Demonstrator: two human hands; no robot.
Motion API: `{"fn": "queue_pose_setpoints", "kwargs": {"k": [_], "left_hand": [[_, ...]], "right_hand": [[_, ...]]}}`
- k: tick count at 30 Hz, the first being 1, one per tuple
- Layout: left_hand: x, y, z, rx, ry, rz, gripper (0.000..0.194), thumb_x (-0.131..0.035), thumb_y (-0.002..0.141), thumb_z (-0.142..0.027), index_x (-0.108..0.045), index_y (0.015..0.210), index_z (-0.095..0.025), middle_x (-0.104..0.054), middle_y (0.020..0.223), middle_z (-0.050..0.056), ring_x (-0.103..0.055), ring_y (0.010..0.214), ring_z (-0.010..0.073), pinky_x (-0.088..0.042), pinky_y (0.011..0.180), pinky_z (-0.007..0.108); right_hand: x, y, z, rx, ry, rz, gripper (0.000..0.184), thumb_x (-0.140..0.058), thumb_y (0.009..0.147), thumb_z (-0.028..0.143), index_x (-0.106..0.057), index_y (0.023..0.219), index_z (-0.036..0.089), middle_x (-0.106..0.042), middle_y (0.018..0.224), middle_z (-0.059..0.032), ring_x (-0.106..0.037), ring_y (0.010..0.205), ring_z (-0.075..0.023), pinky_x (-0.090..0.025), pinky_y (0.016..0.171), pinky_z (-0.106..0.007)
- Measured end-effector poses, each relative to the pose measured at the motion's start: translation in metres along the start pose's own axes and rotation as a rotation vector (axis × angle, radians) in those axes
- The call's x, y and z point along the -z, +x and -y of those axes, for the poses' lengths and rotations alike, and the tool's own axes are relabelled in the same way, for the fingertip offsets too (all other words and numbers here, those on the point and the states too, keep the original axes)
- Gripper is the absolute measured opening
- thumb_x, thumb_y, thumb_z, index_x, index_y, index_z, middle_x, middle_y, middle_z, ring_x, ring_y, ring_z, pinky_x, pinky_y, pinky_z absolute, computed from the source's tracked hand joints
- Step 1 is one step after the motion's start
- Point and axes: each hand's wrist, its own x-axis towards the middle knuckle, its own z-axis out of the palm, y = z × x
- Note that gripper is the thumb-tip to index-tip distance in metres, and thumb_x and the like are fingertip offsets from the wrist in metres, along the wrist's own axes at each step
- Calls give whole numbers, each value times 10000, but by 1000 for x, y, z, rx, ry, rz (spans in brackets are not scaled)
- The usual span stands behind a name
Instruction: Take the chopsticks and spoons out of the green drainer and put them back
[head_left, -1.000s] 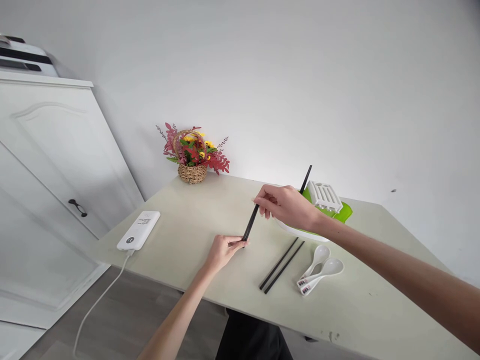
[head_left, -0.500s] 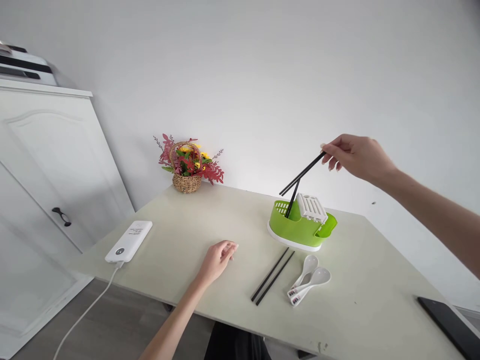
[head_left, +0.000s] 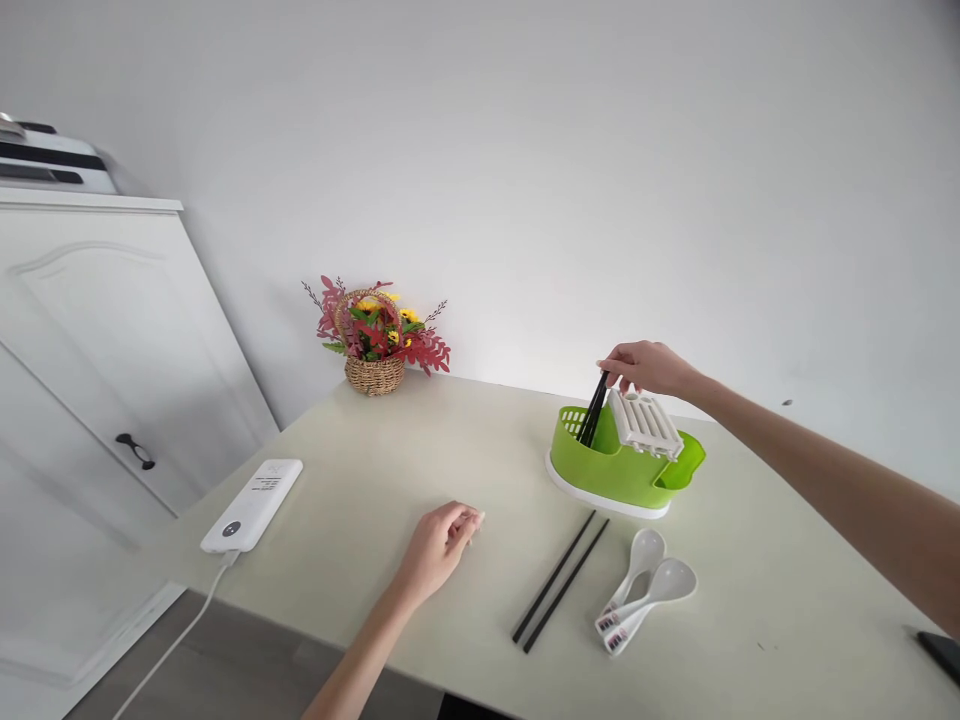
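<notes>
My right hand pinches the upper ends of black chopsticks, whose lower ends are down inside the perforated left compartment of a green caddy with a white base. How many of them the fingers grip is hard to make out. A white slotted rack tops the caddy's middle. On the table, my left hand rests with curled fingers and nothing visible in it. To its right lies another pair of black chopsticks, side by side. Two white spoons with labelled handles lie beside that pair, partly overlapping.
A wicker basket of artificial flowers stands at the table's back left. Near the left edge lies a white power bank with a cable. A dark phone shows at the far right. A white cabinet stands left.
My right hand has come down and left, bringing its chopsticks from above the caddy into its left compartment, beside those standing there. My left hand stays on the table. The view has shifted slightly.
</notes>
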Motion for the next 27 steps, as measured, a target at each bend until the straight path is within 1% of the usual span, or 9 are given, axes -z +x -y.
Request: {"fn": "queue_pose_setpoints", "kwargs": {"k": [4,9,11,13,16,19,22,24,27], "left_hand": [[0,1,-1,2,24,4,382,-491,1044,-502,-718,938,-214,-768,874,43,-711,723,167,-508,644,237],[-1,1,-2,15,16,-3,376,-491,1045,-495,-708,919,-214,-777,905,44,-711,732,161,-519,659,229],[-2,2,-3,17,17,-5,380,-494,1043,-499,-707,909,-214,-776,899,44,-712,733,162,-520,654,226],[-2,2,-3,13,25,-6,383,-495,1041,-503,-709,907,-215,-773,883,42,-710,731,164,-518,644,225],[-3,3,-2,2,27,-4,376,-502,1036,-506,-713,917,-218,-775,876,41,-708,730,168,-522,642,228],[-4,5,-1,-6,25,-6,375,-510,1030,-507,-712,896,-220,-779,876,37,-710,725,166,-529,653,231],[-5,5,-2,-12,23,-15,377,-514,1026,-506,-707,874,-219,-782,891,39,-712,718,164,-531,651,233],[-5,5,-2,-15,22,-20,383,-512,1024,-511,-705,872,-218,-783,896,45,-714,719,167,-532,646,235],[-5,5,-1,-14,16,-19,398,-504,1022,-529,-705,879,-216,-782,895,50,-720,722,171,-540,648,238]], "right_hand": [[-2,10,-3,-15,-66,-39,285,-541,971,439,-693,895,210,-814,854,-11,-736,627,-159,-542,630,-289],[5,-3,7,-6,-165,-191,335,-536,976,425,-640,1229,231,-803,829,16,-729,688,-185,-505,709,-331],[5,-19,15,84,-202,-219,328,-507,993,434,-630,1241,258,-804,870,24,-723,701,-179,-491,703,-319],[-1,-40,25,246,-279,-184,304,-481,1010,427,-645,1213,271,-805,906,16,-721,714,-176,-472,678,-302],[-26,-79,35,505,-479,-12,278,-442,1033,349,-678,1163,278,-800,921,-7,-702,680,-172,-411,620,-284],[-67,-117,34,675,-607,232,227,-481,1015,233,-692,1096,251,-784,874,-20,-677,641,-154,-316,549,-267],[-107,-140,20,732,-814,395,271,-495,932,43,-676,1070,192,-743,750,-30,-650,588,-160,-227,518,-295],[-126,-147,7,723,-854,426,302,-532,870,-11,-671,1076,161,-728,715,-45,-655,590,-171,-207,519,-306],[-142,-145,-10,696,-868,437,369,-584,818,-34,-653,1145,123,-726,710,-67,-674,616,-193,-215,526,-306]]}}
